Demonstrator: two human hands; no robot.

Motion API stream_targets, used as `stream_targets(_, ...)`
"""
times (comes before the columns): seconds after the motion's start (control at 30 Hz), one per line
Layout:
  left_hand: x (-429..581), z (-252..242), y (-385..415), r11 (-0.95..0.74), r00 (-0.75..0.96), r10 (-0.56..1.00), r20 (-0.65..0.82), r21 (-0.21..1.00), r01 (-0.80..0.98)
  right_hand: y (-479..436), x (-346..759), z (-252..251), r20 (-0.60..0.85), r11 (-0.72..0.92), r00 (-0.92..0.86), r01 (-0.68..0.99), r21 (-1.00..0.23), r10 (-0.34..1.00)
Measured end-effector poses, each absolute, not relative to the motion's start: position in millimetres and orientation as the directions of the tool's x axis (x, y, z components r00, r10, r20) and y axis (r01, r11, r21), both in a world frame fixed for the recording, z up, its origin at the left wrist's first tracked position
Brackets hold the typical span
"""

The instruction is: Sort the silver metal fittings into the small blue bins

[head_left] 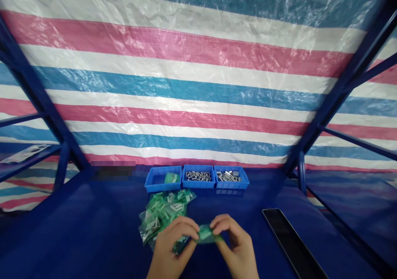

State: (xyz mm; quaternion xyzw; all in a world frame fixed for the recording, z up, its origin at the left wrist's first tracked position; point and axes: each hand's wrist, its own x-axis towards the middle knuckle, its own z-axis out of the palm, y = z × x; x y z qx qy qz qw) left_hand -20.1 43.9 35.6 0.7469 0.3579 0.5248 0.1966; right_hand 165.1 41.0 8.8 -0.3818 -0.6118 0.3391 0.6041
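Between my two hands is a small green-tinted plastic bag (pixel 205 234), with something pale inside that I cannot make out. My left hand (pixel 176 242) pinches its left edge between thumb and fingers. The right edge is pinched the same way by my right hand (pixel 233 242). Just behind and to the left of my left hand lies a pile of similar green plastic bags (pixel 169 208), several of them showing metal pieces inside. My left hand covers part of that pile.
Three blue bins stand in a row at the back: the left bin (pixel 155 186) holds a green packet (pixel 171 178), the middle one small metal parts (pixel 197 176), the right one metal cylinders (pixel 228 176). A black flat tray-like object (pixel 293 241) lies at right. Blue frame posts (pixel 322 113) rise at the sides.
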Motion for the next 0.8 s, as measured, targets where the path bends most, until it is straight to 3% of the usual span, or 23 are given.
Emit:
stream_targets(0.07,-23.6,41.5,42.0,-0.837,0.306,0.504,0.808,0.369,0.404,40.2,171.8,18.0,0.727,0.701,0.037,0.235,-0.673,0.685)
stream_targets(0.13,-27.0,42.6,39.6,-0.863,0.344,0.339,0.876,0.144,0.484,39.6,176.7,23.9,0.847,0.786,0.0,0.373,-0.494,0.532)
stream_targets(0.2,-29.2,41.9,37.0,-0.834,0.347,0.262,0.901,0.03,0.551,39.7,179.0,27.0,0.884,0.803,-0.048,0.444,-0.398,0.465)
stream_targets(0.3,-29.5,43.6,34.3,-0.806,0.346,0.232,0.909,-0.019,0.591,40.7,178.3,30.7,0.895,0.806,-0.052,0.46,-0.372,0.442)
stream_targets(0.4,-28.3,48.7,34.4,-0.827,0.322,0.27,0.907,0.047,0.56,42.5,176.7,35.6,0.894,0.805,-0.024,0.446,-0.391,0.448)
stream_targets(0.53,-27.2,49.3,35.9,-0.796,0.205,0.497,0.843,0.349,0.495,44.7,175.0,33.2,0.849,0.829,-0.134,0.335,-0.447,0.511)
stream_targets(0.7,-23.4,38.8,40.9,-0.549,0.115,0.816,0.567,0.695,0.465,51.0,169.1,10.5,0.677,0.659,-0.054,0.298,-0.69,0.734)
stream_targets(0.8,-29.2,35.3,59.0,-0.376,0.047,0.913,0.406,0.788,0.487,57.1,165.9,-3.9,0.518,0.508,-0.035,0.256,-0.822,0.855)
